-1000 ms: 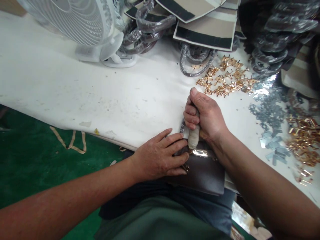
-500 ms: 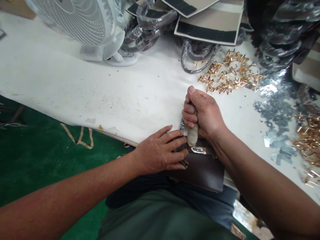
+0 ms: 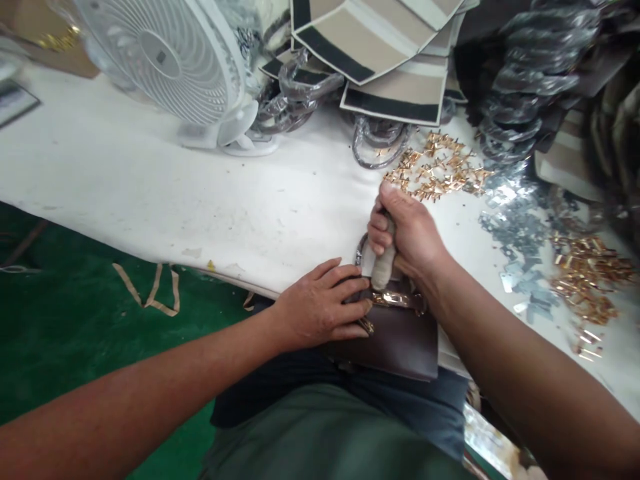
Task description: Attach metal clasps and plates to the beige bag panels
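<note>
A dark brown handbag (image 3: 395, 340) lies at the table's near edge, against my lap. My left hand (image 3: 320, 307) rests on its left part with the fingers spread flat. My right hand (image 3: 407, 223) is closed in a fist round a hand tool with a thick, pale, wrapped-looking handle (image 3: 383, 268). The handle's lower end meets the bag beside a shiny gold clasp plate (image 3: 393, 299); the working tip is too small to make out. A small gold fitting (image 3: 367, 325) shows by my left fingertips. Part of a plastic-wrapped handle curves behind the tool.
On the white table (image 3: 150, 193) stands a white fan (image 3: 165, 60). Farther back are beige and black bag panels (image 3: 395, 100) and plastic-wrapped handles (image 3: 530, 80). Gold fittings (image 3: 440, 167) and silver metal plates (image 3: 520, 233) lie in heaps at the right.
The view has shifted a little, showing more of the table's back. The tool's handle has shifted slightly to the left end of the clasp plate. My left hand stays flat on the bag.
</note>
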